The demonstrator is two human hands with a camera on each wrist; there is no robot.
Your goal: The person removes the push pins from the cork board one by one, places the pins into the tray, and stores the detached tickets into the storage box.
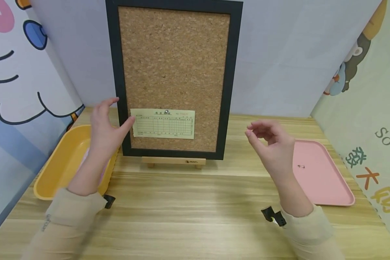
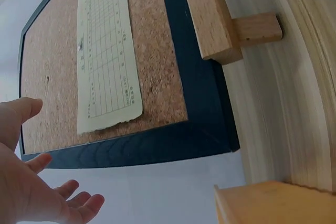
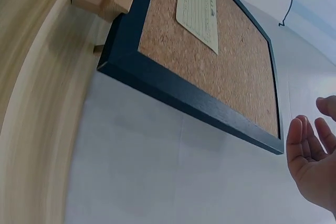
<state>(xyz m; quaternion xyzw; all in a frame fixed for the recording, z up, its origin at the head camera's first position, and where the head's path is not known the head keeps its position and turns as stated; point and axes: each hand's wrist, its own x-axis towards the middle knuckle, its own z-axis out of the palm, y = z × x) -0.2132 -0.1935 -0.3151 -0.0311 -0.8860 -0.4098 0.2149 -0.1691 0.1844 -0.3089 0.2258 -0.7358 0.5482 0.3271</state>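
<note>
Wood-grain table (image 1: pixel 195 213) bearing a yellow bin (image 1: pixel 66 153), wooden easel (image 1: pixel 169 161), pink tray (image 1: pixel 325 180)

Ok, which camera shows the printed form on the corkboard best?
The head view: the printed form on the corkboard shows end to end, nearly level. Both wrist views show it turned and cut off at the picture's top edge.

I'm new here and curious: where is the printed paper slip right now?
In the head view, the paper slip is on the lower part of the corkboard, toward its left edge, just beside the person's left hand.
</note>
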